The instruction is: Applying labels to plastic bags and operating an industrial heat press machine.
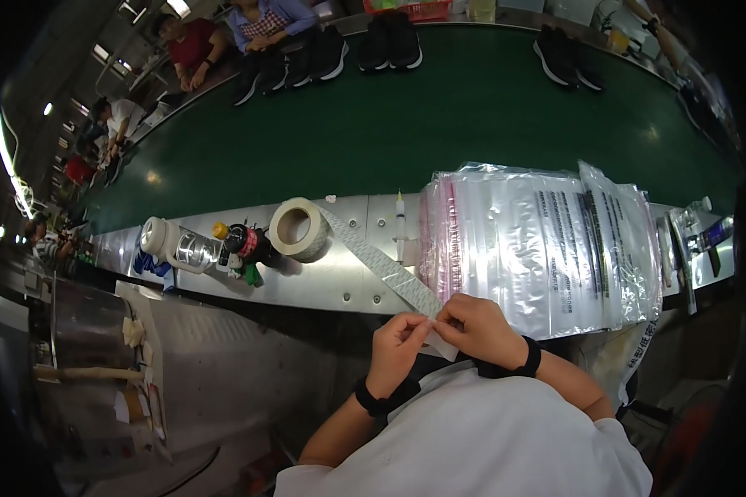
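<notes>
A pale strip (381,265) of backing tape ran off a roll (297,229) on the steel ledge (323,286), down to both hands. It looked whitish-grey with a faint dotted pattern, flat and taut, its free end at the fingertips just in front of the person's chest. The left hand (395,344) pinched the strip's end, thumb and fingers closed on it. The right hand (478,329) pinched the same end from the other side, fingers together on it. Black bands sat on both wrists.

What was being peeled off the strip was too small to tell. The fingertips hid the very end.

A stack of clear bags (539,248) lay right of the strip on the ledge. A clear bottle (178,244) and a dark bottle (244,244) stood left of the roll. Beyond ran a green belt (406,124) with black shoes (389,41) at its far side, and seated workers (224,37) beyond it. The room was dim.
</notes>
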{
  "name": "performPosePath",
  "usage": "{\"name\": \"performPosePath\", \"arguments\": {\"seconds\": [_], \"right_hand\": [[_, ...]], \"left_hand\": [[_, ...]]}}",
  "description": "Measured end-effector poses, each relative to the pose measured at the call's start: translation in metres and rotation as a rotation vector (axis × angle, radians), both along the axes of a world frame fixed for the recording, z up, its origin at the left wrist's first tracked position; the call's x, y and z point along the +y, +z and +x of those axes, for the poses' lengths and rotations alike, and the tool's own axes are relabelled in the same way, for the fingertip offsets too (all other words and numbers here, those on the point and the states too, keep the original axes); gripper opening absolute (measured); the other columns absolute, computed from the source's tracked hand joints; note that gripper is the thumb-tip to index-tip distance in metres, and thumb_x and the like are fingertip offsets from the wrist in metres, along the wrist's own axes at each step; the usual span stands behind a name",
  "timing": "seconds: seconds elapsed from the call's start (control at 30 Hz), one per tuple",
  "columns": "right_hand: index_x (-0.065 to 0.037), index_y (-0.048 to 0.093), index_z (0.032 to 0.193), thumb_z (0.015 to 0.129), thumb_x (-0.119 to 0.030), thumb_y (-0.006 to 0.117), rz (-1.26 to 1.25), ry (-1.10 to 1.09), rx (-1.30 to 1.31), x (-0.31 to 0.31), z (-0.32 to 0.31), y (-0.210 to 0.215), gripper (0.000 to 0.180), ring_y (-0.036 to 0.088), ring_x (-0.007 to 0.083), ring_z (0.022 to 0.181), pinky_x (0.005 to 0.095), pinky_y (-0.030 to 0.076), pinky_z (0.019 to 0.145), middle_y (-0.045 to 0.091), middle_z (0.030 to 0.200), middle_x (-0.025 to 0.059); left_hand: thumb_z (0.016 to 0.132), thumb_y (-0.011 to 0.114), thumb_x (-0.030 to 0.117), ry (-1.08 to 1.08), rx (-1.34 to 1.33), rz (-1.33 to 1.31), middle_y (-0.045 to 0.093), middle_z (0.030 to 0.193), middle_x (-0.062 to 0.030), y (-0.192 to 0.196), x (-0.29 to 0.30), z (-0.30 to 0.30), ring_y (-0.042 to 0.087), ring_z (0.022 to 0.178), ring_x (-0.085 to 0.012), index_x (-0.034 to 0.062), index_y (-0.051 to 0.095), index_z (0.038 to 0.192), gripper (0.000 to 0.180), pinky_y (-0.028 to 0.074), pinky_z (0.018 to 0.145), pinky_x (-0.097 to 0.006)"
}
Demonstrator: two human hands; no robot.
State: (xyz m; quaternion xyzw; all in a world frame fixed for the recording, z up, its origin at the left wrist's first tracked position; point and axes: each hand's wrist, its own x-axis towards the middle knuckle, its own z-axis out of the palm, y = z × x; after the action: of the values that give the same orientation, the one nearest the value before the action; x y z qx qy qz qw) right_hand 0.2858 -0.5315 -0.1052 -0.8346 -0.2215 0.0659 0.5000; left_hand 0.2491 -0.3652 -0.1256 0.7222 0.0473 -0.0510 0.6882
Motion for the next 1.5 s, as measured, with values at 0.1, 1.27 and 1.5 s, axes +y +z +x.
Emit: {"name": "performPosePath", "arguments": {"seconds": [0.1,1.27,1.5], "right_hand": [[-0.002,0.059,0.075,0.075,-0.011,0.064,0.012,-0.012,-0.023,-0.002,-0.001,0.004,0.01,0.056,0.0236,0.059,0.0307,0.044,0.053,0.055,0.07,0.0106],[0.0,0.053,0.081,0.082,-0.004,0.052,0.072,-0.482,-0.107,-0.078,-0.004,0.003,0.004,0.052,0.025,0.078,0.0336,0.04,0.07,0.053,0.081,0.0107],[0.0,0.057,0.083,0.081,-0.005,0.055,0.244,-0.483,-0.255,-0.097,-0.008,0.025,0.006,0.056,0.0211,0.082,0.0258,0.043,0.073,0.056,0.094,0.011]], "left_hand": [[0.087,0.057,0.008,0.003,-0.051,0.038,0.058,0.072,-0.0013,-0.001,-0.001,0.004,0.051,0.063,-0.004,-0.003,0.06,0.087,0.011,0.043,0.056,-0.019],[0.096,0.026,0.041,-0.818,0.442,-1.209,0.053,0.113,-0.0247,-0.012,-0.061,0.119,0.054,0.105,-0.0376,-0.0056,0.049,0.111,0.054,0.046,0.089,-0.044],[0.092,0.036,0.019,-0.664,0.466,-0.336,0.057,0.103,-0.0171,-0.012,-0.114,0.124,0.061,0.092,-0.027,-0.0039,0.048,0.105,0.029,0.052,0.079,-0.037]]}}
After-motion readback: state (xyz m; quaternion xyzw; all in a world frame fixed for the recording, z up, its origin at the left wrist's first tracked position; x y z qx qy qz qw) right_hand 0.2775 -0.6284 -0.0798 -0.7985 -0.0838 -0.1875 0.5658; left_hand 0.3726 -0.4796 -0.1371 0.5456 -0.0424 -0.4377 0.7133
